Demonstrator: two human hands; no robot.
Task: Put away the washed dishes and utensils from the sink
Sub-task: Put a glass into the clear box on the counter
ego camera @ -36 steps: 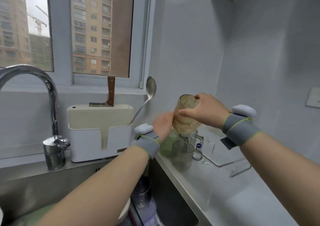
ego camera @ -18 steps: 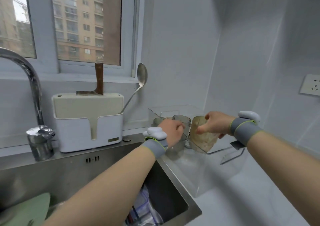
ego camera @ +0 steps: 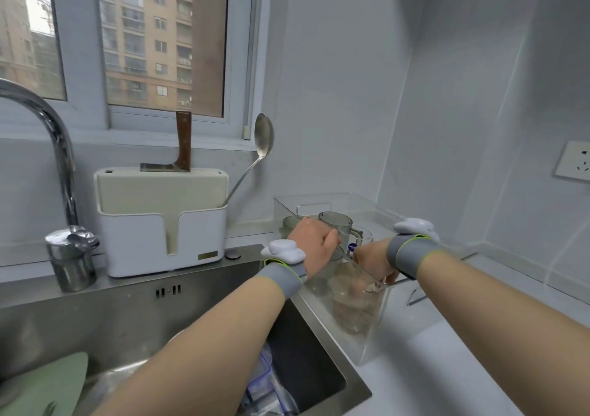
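Right of centre, inside the clear bin (ego camera: 376, 335), the right hand (ego camera: 373, 259) pinches a glass (ego camera: 352, 304) by its rim; the left hand (ego camera: 314, 243) curls round a grey cup (ego camera: 342, 226) beside it. The glass is probably wet, slippery and brittle: grip its wall, set it down gently.

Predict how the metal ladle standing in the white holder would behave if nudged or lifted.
Probably stiff: the ladle looks like polished metal with a straight handle. Bowl-up and leaning, it may swing sideways along the white holder if nudged. Its shiny surface could be slippery when wet.
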